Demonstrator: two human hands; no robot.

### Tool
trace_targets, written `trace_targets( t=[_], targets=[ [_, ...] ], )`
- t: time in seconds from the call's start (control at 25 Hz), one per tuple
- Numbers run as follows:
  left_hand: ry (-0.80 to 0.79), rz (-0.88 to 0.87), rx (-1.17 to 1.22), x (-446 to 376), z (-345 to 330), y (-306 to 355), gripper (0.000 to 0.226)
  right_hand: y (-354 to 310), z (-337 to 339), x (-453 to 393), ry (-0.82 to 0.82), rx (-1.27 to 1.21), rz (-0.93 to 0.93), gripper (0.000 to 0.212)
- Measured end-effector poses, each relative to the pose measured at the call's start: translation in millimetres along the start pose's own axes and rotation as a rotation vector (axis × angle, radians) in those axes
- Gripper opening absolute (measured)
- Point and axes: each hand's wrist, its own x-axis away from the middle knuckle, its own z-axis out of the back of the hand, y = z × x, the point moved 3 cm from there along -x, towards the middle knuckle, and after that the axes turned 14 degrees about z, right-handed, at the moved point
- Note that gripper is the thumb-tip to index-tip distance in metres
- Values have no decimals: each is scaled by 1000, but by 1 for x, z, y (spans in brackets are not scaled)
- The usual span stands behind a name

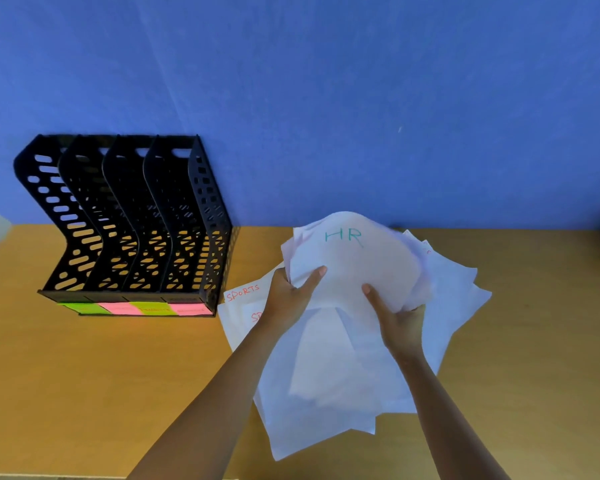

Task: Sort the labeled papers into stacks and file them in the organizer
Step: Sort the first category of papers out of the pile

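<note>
On the wooden worktop [84, 375], right of the black four-slot organizer [129, 220] that stands against the blue wall [326, 81], lies a loose heap of white papers [326, 375], two marked "SPORTS" in red at its left edge. Both hands lift a bowed bundle of sheets [357, 268] above the heap, its top sheet marked "HR" in green: the left hand [288, 296] and right hand [400, 323] have their fingers clasped around its near edge. Green and pink sticky notes [136, 308] line the organizer's front base, their writing seemingly too blurred to read.
</note>
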Motion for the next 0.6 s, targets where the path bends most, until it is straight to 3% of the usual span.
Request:
trace_targets(
  t=[0.08, 0.24, 0.52, 0.6],
  targets=[
    [59, 54, -22, 2, 3, -8, 41, 5, 0, 6, -83, 22, 21, 39],
    [109, 144, -51, 5, 7, -22, 36, 23, 7, 14, -156, 41, -96, 33],
    [140, 179, -38, 4, 0, -13, 51, 19, 5, -2, -136, 12, -117, 43],
    [148, 163, 1, 4, -3, -5, 55, 16, 6, -7, -128, 10, -89, 36]
  ],
)
